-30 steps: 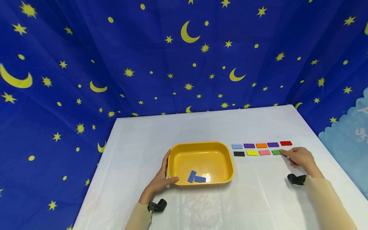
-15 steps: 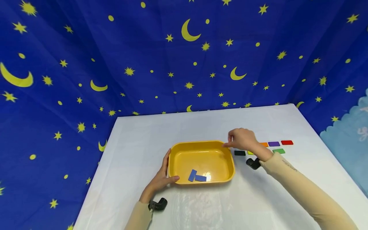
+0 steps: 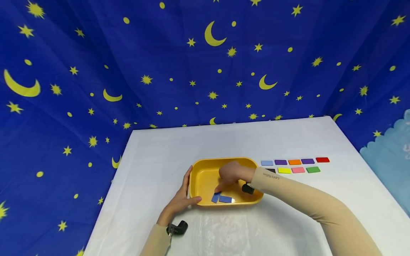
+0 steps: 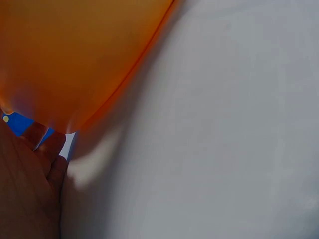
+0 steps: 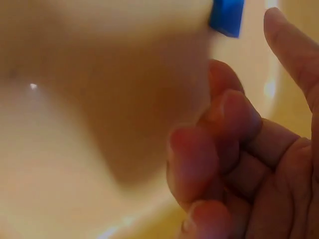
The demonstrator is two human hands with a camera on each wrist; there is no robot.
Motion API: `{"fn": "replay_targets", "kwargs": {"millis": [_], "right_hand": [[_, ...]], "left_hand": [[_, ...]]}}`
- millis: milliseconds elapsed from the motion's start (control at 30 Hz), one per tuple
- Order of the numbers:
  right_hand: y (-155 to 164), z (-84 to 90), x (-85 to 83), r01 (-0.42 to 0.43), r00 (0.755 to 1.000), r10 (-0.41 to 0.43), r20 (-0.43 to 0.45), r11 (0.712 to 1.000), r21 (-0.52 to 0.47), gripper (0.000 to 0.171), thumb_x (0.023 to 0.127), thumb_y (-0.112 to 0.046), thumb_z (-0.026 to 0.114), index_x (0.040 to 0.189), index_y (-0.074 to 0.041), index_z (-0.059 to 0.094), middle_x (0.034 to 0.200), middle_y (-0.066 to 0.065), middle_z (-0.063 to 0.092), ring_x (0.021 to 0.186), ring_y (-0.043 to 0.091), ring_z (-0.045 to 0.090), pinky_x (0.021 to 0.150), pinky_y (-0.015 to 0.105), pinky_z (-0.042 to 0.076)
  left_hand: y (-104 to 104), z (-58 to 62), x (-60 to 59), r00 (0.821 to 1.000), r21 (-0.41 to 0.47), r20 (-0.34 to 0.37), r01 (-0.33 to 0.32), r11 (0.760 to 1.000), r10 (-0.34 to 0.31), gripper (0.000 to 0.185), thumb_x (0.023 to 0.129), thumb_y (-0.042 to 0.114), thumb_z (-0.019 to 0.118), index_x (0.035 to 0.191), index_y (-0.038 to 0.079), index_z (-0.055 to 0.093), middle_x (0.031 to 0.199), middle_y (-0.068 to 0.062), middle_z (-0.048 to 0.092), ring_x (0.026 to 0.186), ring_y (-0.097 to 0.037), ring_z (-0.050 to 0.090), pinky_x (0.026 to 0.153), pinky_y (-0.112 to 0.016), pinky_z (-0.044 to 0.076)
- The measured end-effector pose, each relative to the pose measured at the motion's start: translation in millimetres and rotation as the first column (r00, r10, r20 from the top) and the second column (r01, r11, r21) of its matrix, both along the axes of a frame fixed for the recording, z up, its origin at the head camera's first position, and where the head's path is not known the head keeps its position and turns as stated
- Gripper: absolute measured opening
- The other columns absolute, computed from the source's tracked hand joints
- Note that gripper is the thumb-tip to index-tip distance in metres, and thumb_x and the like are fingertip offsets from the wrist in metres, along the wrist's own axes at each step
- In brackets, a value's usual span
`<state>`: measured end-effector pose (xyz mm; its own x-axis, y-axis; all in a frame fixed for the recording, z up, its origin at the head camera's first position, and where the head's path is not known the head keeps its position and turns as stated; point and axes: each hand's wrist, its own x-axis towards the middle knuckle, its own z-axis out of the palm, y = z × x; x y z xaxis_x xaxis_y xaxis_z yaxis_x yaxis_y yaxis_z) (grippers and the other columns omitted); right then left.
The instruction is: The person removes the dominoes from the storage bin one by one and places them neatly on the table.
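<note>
Sorting coloured tiles into the yellow tray (image 3: 205, 165) at the table's (image 3: 153, 160) centre, release step by the look of it. Right hand (image 3: 231, 175) down inside the tray, fingers (image 5: 234, 119) mostly curled with one extended, holding nothing visible, just above two blue tiles (image 3: 221, 198) at the tray's 6 o'clock. Left hand (image 3: 179, 202) steadying the tray's 8 o'clock rim, thumb hooked over the edge. Remaining tiles (image 3: 294, 166) in two rows at 3 o'clock. Next, probably: withdrawing right, picking another.
</note>
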<state>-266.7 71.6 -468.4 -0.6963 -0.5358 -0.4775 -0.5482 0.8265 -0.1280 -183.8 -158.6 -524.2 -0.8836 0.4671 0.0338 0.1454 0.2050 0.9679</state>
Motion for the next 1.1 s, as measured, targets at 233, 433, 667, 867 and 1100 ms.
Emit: {"fn": "replay_targets", "kwargs": {"millis": [233,433,667,867,1100], "right_hand": [[1.1,-13.8,-3.8,0.026,0.998,-0.028,-0.049,0.998,-0.052,0.06,0.069,-0.06,0.075,0.048,-0.018,0.038,0.041,-0.007,0.033,0.039,0.01,0.04,0.042,0.024,0.024],[12.1,-20.2,-12.8,0.099,0.994,-0.107,-0.036,0.98,-0.175,0.052,0.073,-0.053,0.076,0.048,-0.02,0.044,0.043,-0.008,0.031,0.042,0.008,0.033,0.043,0.023,0.021],[11.5,-16.3,-12.0,0.146,0.989,-0.142,0.036,0.958,-0.245,0.041,0.076,-0.049,0.075,0.055,-0.018,0.057,0.049,-0.007,0.042,0.046,0.009,0.039,0.046,0.023,0.027],[7.6,-19.6,-3.9,0.189,0.982,-0.19,0.021,0.948,-0.255,0.039,0.066,-0.052,0.081,0.055,-0.019,0.062,0.053,-0.009,0.052,0.05,0.009,0.046,0.045,0.024,0.033],[7.6,-25.8,-2.2,0.235,0.97,-0.193,0.148,0.901,-0.366,0.033,0.07,-0.037,0.083,0.054,-0.015,0.066,0.047,-0.007,0.049,0.044,0.009,0.041,0.043,0.021,0.03]], "left_hand": [[0.1,-1.2,0.0,1.0,-0.005,-0.008,-0.006,1.0,0.006,0.108,0.08,0.019,0.075,0.153,0.014,-0.005,0.157,-0.013,-0.001,0.14,-0.03,0.014,0.108,-0.052,0.017],[0.0,-1.0,0.3,1.0,-0.007,-0.007,-0.019,1.0,0.019,0.108,0.08,0.021,0.075,0.153,0.015,-0.004,0.157,-0.014,0.001,0.14,-0.031,0.014,0.109,-0.052,0.015],[0.4,-0.6,1.1,0.999,-0.017,-0.008,-0.031,0.999,0.031,0.106,0.08,0.018,0.074,0.153,0.014,-0.003,0.157,-0.013,-0.001,0.141,-0.031,0.012,0.109,-0.054,0.013],[1.7,-2.0,0.9,1.0,-0.006,0.008,-0.027,1.0,0.027,0.106,0.081,0.02,0.074,0.153,0.017,-0.004,0.157,-0.012,-0.001,0.141,-0.029,0.01,0.11,-0.054,0.012],[1.7,-0.9,0.9,1.0,-0.014,0.001,-0.028,1.0,0.028,0.107,0.081,0.022,0.074,0.153,0.016,-0.004,0.157,-0.014,0.0,0.14,-0.032,0.012,0.109,-0.054,0.013]]}}
